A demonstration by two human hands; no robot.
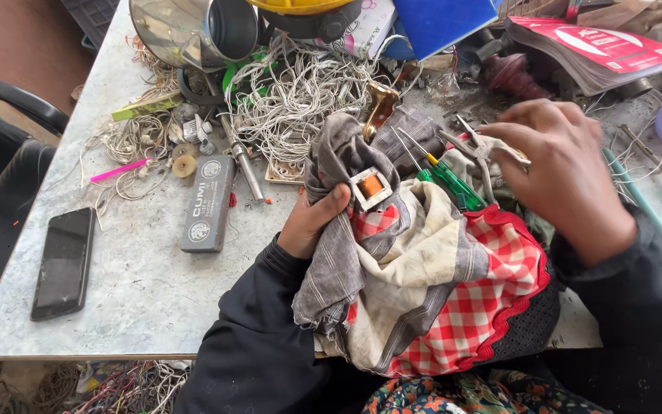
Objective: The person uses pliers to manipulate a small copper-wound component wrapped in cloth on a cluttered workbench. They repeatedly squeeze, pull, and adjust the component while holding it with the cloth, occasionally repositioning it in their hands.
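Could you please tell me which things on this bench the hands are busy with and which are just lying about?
In hand: left hand gripping patchwork cloth with small coil; right hand at pliers.

Lying about: phone, grey box, wire tangle, metal jug, magazines.

This is a small repair workshop. The counter [139, 291] is a worn, mottled slab heaped toward its far edge with tangled white wires [300, 96]. Green-handled screwdrivers [446, 178] and pliers [478, 153] lie on a patchwork cloth [438, 284] at the near edge. A small copper coil [371, 187] sits on the cloth. More loose wire [128, 387] lies on the floor under the near left corner.
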